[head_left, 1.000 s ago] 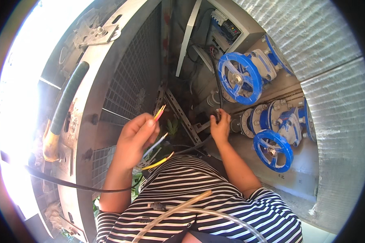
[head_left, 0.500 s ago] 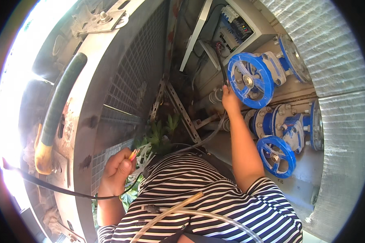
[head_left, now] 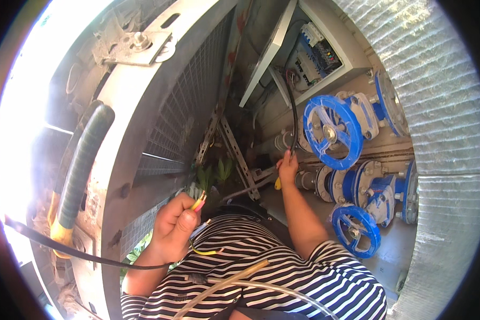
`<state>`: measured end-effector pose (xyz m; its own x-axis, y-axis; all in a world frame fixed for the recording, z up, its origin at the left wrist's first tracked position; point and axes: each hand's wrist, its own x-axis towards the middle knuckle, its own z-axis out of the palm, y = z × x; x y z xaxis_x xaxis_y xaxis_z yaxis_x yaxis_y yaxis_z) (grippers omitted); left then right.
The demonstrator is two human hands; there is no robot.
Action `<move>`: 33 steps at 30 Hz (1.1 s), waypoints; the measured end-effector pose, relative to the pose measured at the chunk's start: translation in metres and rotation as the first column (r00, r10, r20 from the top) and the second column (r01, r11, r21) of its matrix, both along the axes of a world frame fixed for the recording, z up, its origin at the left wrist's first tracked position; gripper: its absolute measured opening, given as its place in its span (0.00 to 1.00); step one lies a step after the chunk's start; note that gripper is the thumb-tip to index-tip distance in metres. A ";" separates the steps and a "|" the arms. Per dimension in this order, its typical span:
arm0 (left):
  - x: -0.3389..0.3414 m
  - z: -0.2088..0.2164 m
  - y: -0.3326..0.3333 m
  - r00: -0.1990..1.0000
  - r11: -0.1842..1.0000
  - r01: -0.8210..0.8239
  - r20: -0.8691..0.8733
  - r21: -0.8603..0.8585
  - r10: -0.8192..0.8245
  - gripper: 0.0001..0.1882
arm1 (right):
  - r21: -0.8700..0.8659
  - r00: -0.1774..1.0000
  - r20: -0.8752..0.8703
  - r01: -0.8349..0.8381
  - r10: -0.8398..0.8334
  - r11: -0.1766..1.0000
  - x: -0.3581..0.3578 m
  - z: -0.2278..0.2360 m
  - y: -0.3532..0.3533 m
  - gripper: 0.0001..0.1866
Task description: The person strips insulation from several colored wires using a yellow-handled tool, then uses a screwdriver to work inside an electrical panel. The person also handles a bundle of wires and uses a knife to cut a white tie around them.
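Observation:
My left hand (head_left: 173,226) is closed, pinching the bared ends of thin red and yellow wires (head_left: 199,203) between thumb and fingers. A black cable (head_left: 98,258) runs in from the left and passes by the wrist. Below the fingers hang a yellow-green wire (head_left: 207,252) and a pale bluish wire (head_left: 200,230). Farther right, my right hand (head_left: 288,170) is closed around a second black cable (head_left: 294,125), which leads up to the open grey electrical box (head_left: 352,61). Something with a yellow end (head_left: 278,184) shows under that hand; its kind is hidden.
Two blue valve handwheels (head_left: 330,133) on flanged pipes stand right of my right arm. Silvery insulation (head_left: 442,224) covers the far right. A steel frame with mesh (head_left: 178,122) rises on the left, a green-and-yellow-wrapped cable (head_left: 82,165) beside it. Clear tubes (head_left: 224,288) cross my striped shirt.
My left hand has come up and right with the wires, and the yellow-green wire now shows. My right hand sits lower and nearer, still on the cable. The whole view has shifted.

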<state>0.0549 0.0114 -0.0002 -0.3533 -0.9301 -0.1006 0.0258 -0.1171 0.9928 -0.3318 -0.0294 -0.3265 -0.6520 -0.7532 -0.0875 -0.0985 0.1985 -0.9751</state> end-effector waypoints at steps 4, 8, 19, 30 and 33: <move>-0.002 0.003 0.000 0.994 0.999 0.000 -0.111 0.040 0.004 0.27 | 0.059 0.946 -0.323 0.019 0.001 0.998 -0.029 0.012 -0.016 0.22; 0.001 0.014 -0.001 0.948 0.998 -0.045 -0.313 0.048 0.058 0.24 | 0.057 0.779 -0.627 0.027 0.015 0.998 -0.039 0.026 -0.090 0.20; -0.019 0.017 -0.011 0.915 0.994 -0.113 -0.390 0.005 0.106 0.24 | 0.226 0.962 0.260 -0.149 0.088 0.963 -0.015 -0.018 -0.102 0.30; -0.010 0.002 0.001 0.929 0.987 -0.059 -0.369 -0.147 0.000 0.23 | 0.177 0.942 0.278 0.140 -0.186 0.974 -0.005 -0.030 -0.145 0.32; -0.016 -0.006 0.003 0.936 0.984 -0.016 -0.349 -0.176 -0.047 0.19 | 0.390 0.940 0.216 0.166 -0.266 0.906 -0.002 -0.016 -0.165 0.32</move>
<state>0.0384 0.0144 -0.0066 -0.3511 -0.9159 0.1948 0.3757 0.0528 0.9253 -0.3335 -0.1947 -0.3422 -0.7117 -0.4802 -0.5127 0.2322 0.5280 -0.8169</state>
